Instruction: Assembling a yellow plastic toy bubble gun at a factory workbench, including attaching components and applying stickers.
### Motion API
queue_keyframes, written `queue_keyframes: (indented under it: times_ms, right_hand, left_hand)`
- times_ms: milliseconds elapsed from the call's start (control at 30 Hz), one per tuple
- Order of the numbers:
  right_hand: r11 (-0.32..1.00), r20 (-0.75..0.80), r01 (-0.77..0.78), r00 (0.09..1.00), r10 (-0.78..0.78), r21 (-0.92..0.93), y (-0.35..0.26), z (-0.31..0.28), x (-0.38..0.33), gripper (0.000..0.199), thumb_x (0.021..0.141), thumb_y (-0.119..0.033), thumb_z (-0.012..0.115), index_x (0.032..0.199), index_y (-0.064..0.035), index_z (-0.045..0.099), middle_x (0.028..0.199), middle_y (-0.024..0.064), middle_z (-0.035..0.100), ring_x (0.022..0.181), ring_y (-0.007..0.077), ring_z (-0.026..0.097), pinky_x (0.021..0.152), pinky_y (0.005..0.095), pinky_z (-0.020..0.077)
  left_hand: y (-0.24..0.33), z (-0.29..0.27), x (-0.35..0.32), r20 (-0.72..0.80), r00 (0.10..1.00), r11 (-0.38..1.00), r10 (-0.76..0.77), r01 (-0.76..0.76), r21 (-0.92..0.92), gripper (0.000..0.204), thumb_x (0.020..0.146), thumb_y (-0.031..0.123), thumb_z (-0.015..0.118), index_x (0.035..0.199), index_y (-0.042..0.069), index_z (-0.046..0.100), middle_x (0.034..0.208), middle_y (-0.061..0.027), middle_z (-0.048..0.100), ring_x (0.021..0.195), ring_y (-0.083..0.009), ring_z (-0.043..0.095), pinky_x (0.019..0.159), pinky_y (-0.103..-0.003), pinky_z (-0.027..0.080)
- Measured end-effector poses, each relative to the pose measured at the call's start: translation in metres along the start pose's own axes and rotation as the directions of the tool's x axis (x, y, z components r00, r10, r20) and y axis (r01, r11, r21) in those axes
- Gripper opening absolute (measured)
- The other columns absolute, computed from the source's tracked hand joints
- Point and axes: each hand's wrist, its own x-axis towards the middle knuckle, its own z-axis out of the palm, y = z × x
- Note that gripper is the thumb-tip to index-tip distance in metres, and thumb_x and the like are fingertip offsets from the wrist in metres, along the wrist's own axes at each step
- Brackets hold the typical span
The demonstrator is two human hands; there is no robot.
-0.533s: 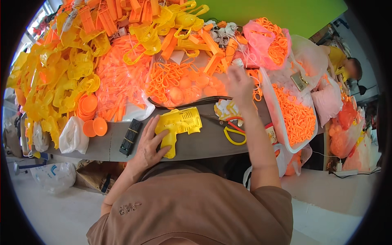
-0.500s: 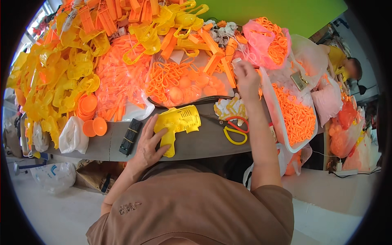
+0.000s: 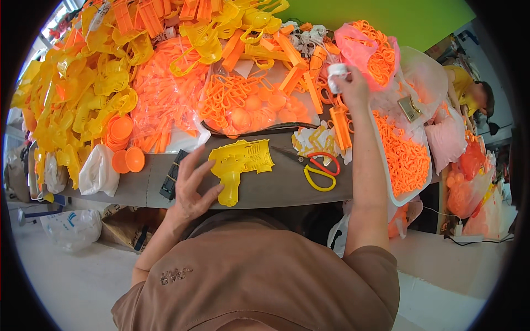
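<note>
A yellow pistol-shaped plastic shell half point(image 3: 243, 160) lies on the grey table in front of me, its slotted barrel toward the right and its grip toward me. Just left of it hovers my left hand point(image 3: 191, 187), fingers spread and holding nothing. My right hand point(image 3: 354, 91) is raised at the back right, pinching a small white plastic part point(image 3: 337, 76) that is blurred. Below that hand is an orange slotted box-like piece point(image 3: 341, 128); whether it is joined to the white part I cannot tell. Red-and-yellow-handled scissors point(image 3: 320, 174) lie open right of the shell.
A black block-like object point(image 3: 174, 176) lies beside my left hand. Yellow shells point(image 3: 83, 110) and orange parts point(image 3: 171, 99) are heaped behind. A white bin of orange rings point(image 3: 403, 160) stands at right, near a pink bag point(image 3: 359, 47). A person point(image 3: 469, 91) is at far right.
My left hand has lifted off the yellow shell and opened. My right hand has moved up and right with the white part, and the orange box-like piece now shows below it.
</note>
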Motion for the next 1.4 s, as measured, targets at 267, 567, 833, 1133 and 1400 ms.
queue_keyframes:
  times_ms: [267, 567, 833, 1133, 1400]
  right_hand:
    - [0.615, 0.115, -0.029, 0.988, -0.101, 0.788, -0.135, -0.039, -0.002, 0.031, 0.081, -0.002, 0.065, 0.111, 0.0054, 0.058, 0.094, 0.0068, 0.064, 0.080, 0.0133, 0.063, 0.071, 0.0267, 0.0518]
    - [0.804, 0.180, 0.196, 0.919, -0.350, 0.561, -0.232, 0.008, -0.049, 0.036, 0.086, -0.011, 0.066, 0.116, 0.0050, 0.056, 0.096, 0.0075, 0.066, 0.076, 0.0105, 0.061, 0.064, 0.0212, 0.0481]
    - [0.754, 0.429, -0.100, 0.867, -0.255, 0.650, -0.220, 0.002, -0.133, 0.024, 0.092, -0.011, 0.056, 0.113, 0.0015, 0.056, 0.086, 0.0058, 0.064, 0.072, 0.0075, 0.059, 0.056, 0.0206, 0.0459]
    - [0.598, 0.446, -0.238, 0.867, -0.225, 0.765, -0.214, 0.062, -0.162, 0.037, 0.093, -0.010, 0.055, 0.126, 0.0023, 0.045, 0.108, 0.0135, 0.059, 0.087, 0.0164, 0.063, 0.068, 0.0258, 0.0538]
    - [0.517, 0.419, -0.299, 0.898, -0.130, 0.802, -0.222, 0.065, -0.128, 0.036, 0.091, -0.009, 0.058, 0.122, 0.0019, 0.045, 0.105, 0.0117, 0.059, 0.092, 0.0201, 0.063, 0.072, 0.0321, 0.0564]
  left_hand:
    - [0.044, -0.022, 0.110, 0.004, 0.946, 0.848, -0.325, 0.293, -0.442, 0.041, 0.079, 0.013, 0.073, 0.115, -0.002, 0.059, 0.094, -0.0085, 0.065, 0.084, -0.0133, 0.061, 0.074, -0.027, 0.049]
    - [0.058, -0.028, 0.198, 0.067, 0.985, 0.677, -0.156, 0.156, -0.719, 0.028, 0.083, 0.014, 0.069, 0.102, -0.002, 0.057, 0.085, -0.0082, 0.064, 0.069, -0.0120, 0.063, 0.059, -0.026, 0.052]
    - [0.036, -0.073, 0.176, 0.190, 0.923, 0.326, -0.334, 0.302, -0.896, 0.025, 0.086, 0.012, 0.063, 0.102, -0.004, 0.055, 0.088, -0.0125, 0.065, 0.073, -0.0184, 0.067, 0.064, -0.029, 0.055]
    - [0.026, -0.076, 0.165, 0.317, 0.917, 0.040, -0.242, 0.336, -0.941, 0.017, 0.085, 0.009, 0.060, 0.098, -0.002, 0.058, 0.087, -0.0115, 0.065, 0.077, -0.0219, 0.068, 0.069, -0.032, 0.057]
    - [0.019, -0.075, 0.164, 0.430, 0.877, -0.133, -0.213, 0.410, -0.902, 0.014, 0.086, 0.011, 0.064, 0.095, 0.002, 0.058, 0.081, -0.0040, 0.062, 0.053, -0.0036, 0.048, 0.042, -0.016, 0.035]
